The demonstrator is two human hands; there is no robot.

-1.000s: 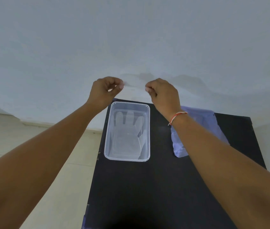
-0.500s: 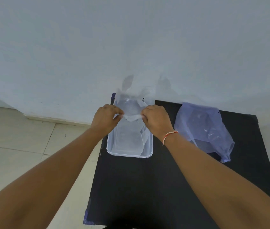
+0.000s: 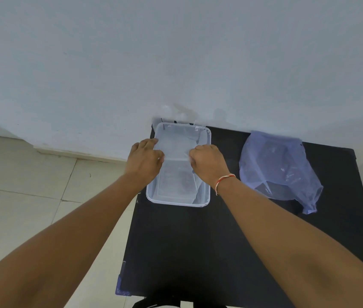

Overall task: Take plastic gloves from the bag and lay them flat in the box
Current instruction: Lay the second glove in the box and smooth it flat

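A clear plastic box (image 3: 177, 202) sits at the far left of a black table (image 3: 198, 241). A thin clear plastic glove (image 3: 177, 144) is stretched flat over the box's far half. My left hand (image 3: 145, 161) pinches the glove's near left corner over the box's left wall. My right hand (image 3: 208, 163) pinches its near right corner over the right wall. More clear plastic lies on the box floor. A pale blue plastic bag (image 3: 278, 167) lies crumpled to the right of the box, apart from both hands.
The table's far edge meets a pale wall (image 3: 176, 52). Tiled floor (image 3: 20, 185) lies to the left of the table. A red and white thread band circles my right wrist (image 3: 224, 181).
Both hands came down from above the table's far edge, holding the glove between them, and now hold it low over the box. The view has tilted downward.
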